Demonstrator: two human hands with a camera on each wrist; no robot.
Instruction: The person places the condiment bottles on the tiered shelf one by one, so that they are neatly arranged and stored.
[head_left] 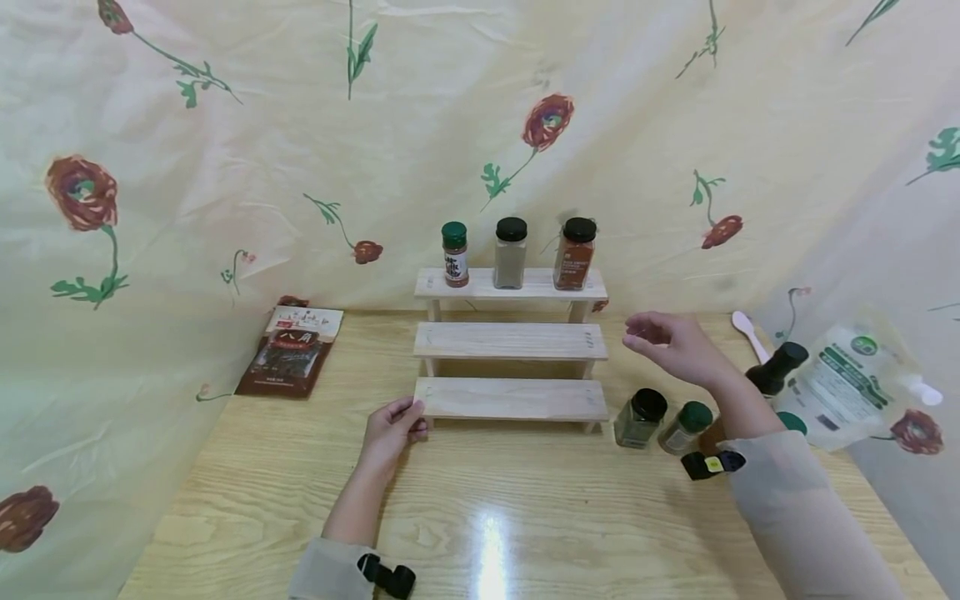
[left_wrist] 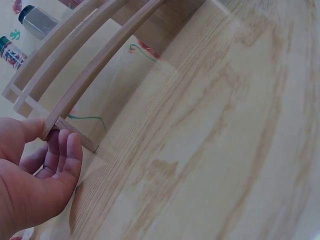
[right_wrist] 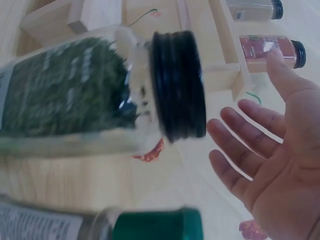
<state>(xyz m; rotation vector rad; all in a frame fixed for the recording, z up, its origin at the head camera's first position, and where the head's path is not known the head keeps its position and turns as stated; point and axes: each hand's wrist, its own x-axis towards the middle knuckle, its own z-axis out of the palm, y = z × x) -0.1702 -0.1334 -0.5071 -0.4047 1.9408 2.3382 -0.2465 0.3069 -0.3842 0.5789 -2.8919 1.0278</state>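
A three-tier wooden rack (head_left: 510, 398) stands on the table. My left hand (head_left: 392, 427) pinches the left end of its lowest tier, thumb above and fingers curled beneath, as the left wrist view shows. On the top tier are a small green-capped bottle (head_left: 455, 257), a black-capped jar (head_left: 510, 255) with pale contents and a black-capped jar of red spice (head_left: 575, 255). My right hand (head_left: 678, 348) hovers to the right of the rack with relaxed fingers, holding nothing. Below it stand a black-capped jar of green herbs (head_left: 637, 421) and a green-capped bottle (head_left: 684, 429).
To the left, a brown spice packet (head_left: 288, 354) leans against the patterned cloth. A white pouch (head_left: 851, 379), a dark-capped bottle (head_left: 777, 369) and a white spoon (head_left: 748, 333) are at the right, partly behind my right forearm.
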